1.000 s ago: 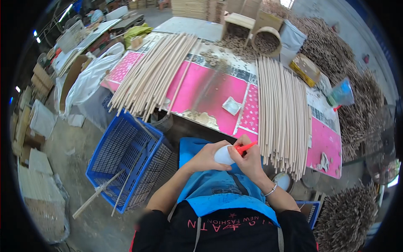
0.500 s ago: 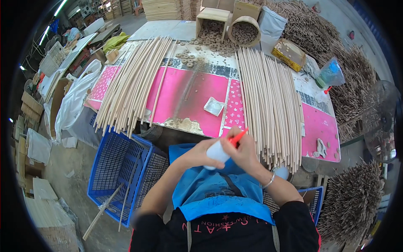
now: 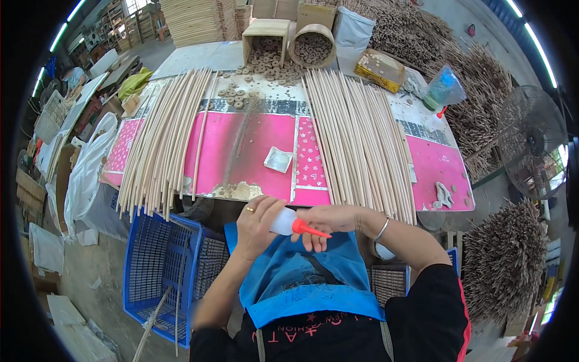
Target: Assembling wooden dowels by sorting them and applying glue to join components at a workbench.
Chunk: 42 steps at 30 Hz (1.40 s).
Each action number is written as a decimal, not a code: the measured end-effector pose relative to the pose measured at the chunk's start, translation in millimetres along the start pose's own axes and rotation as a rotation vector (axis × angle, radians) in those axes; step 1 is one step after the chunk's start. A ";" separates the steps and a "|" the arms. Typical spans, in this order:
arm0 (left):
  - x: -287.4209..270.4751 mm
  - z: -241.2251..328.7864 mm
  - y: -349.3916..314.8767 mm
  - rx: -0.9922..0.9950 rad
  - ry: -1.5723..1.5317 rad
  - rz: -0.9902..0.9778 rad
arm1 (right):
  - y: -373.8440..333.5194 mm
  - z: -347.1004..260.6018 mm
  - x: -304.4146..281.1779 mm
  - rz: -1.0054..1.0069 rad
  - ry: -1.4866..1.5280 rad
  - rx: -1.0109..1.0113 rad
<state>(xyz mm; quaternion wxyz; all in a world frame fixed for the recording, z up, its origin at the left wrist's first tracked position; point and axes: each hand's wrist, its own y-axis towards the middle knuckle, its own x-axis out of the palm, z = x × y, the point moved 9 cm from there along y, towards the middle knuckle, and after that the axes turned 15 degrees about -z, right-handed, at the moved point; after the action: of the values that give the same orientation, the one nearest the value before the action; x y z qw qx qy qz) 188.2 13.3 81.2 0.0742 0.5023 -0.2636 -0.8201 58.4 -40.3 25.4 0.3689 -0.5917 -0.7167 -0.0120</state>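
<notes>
My left hand (image 3: pixel 259 224) is wrapped round a white squeeze bottle (image 3: pixel 282 222), held in front of my blue apron (image 3: pixel 304 271). The bottle's red pointed nozzle (image 3: pixel 309 228) tips down to the right. My right hand (image 3: pixel 335 218) is beside the nozzle, palm turned up and fingers extended below it; I see nothing held there. Beyond my hands, a small white square dish (image 3: pixel 278 160) rests on the pink-covered table (image 3: pixel 265 133). Thin wooden rods lie in a left bundle (image 3: pixel 166 142) and a right bundle (image 3: pixel 359 148), with a single rod (image 3: pixel 204 139) beside the left one.
A wooden box (image 3: pixel 265 27) and a round tub (image 3: pixel 312 45) spill small wooden rings at the back. A yellow box (image 3: pixel 380 69) sits back right. Blue baskets flank me, the left basket (image 3: pixel 196 226) holding rods. A fan (image 3: pixel 534 142) stands at right.
The bottle has turned from nozzle up-right to nozzle down-right. My right hand has come off the nozzle and opened palm up beside it. The view has shifted to the right.
</notes>
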 end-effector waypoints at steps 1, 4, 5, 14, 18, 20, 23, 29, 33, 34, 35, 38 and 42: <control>2.5 4.2 0.4 0.032 0.005 0.000 | 3.4 1.2 2.3 -0.005 0.003 0.007; 7.7 17.4 3.7 0.168 0.213 -0.058 | 12.9 26.0 10.0 0.051 0.052 0.219; 10.2 20.8 3.7 0.203 0.262 -0.076 | 14.9 31.1 6.1 0.065 0.054 0.260; 14.7 -8.2 53.1 0.004 0.506 -0.098 | 7.0 -57.5 -97.3 0.681 -1.079 0.382; 13.4 -24.7 63.0 -0.093 0.457 -0.139 | 1.2 -94.4 -86.8 0.839 -1.309 0.366; 15.1 -27.4 67.5 -0.122 0.419 -0.151 | -0.8 -102.7 -86.4 0.857 -1.387 0.337; 12.8 -30.9 69.7 -0.181 0.393 -0.180 | 0.3 -109.4 -82.1 0.850 -1.503 0.354; 5.1 -9.6 66.4 0.011 0.522 -0.064 | 11.9 -71.7 -67.8 0.304 -0.563 0.527; 6.4 1.5 62.7 0.090 0.602 -0.034 | 16.8 -54.0 -83.8 0.448 -0.642 0.405; 8.6 -0.1 61.0 0.086 0.605 -0.034 | 15.1 -71.4 -92.4 0.631 -0.967 0.366; 13.4 -8.0 61.2 0.015 0.618 -0.057 | 11.7 -89.6 -92.3 0.811 -1.291 0.311; 21.6 -20.8 66.7 -0.109 0.634 -0.111 | 15.2 -102.1 -95.1 0.864 -1.459 0.355; 24.4 -42.5 70.1 -0.261 0.524 -0.141 | 20.5 -122.1 -94.5 0.921 -1.689 0.302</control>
<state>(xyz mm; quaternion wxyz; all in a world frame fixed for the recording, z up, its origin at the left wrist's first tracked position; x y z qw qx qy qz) 203.0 -71.0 82.5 0.1467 0.7000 -0.0923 -0.6928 141.4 -168.9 54.3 -0.2259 -0.5743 -0.4377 0.6539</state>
